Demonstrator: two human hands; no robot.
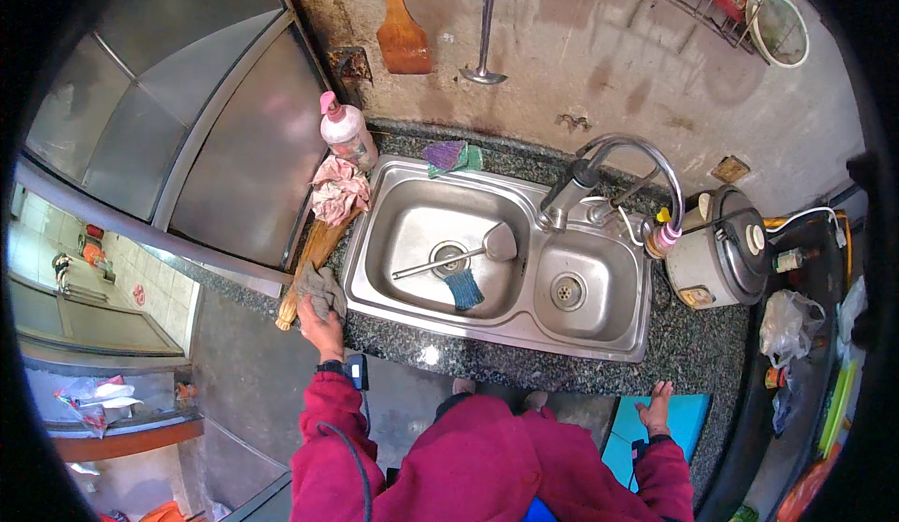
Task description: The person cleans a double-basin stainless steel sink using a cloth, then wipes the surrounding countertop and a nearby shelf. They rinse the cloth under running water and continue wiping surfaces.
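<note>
My left hand (322,327) grips a crumpled grey cloth (319,287) on the counter, left of the double-bowl stainless steel sink (357,255). The cloth lies against a long tan bundle (289,309), perhaps a hand broom. A crumpled pink cloth (340,188) rests at the bundle's far end. My right hand (656,408), with nothing in it, is at the counter's front edge, above a turquoise panel (685,417). Inside the larger bowl are a metal turner (500,242), its shaft across the drain, and a blue scrubbing pad (463,290).
A pink-topped pump bottle (349,136) stands at the back left corner. Purple and green scouring pads (447,156) lie behind the sink. The faucet (562,202) rises between the bowls. On the right sits a rice cooker (709,259). A wooden spatula (403,37) and ladle (484,44) hang above.
</note>
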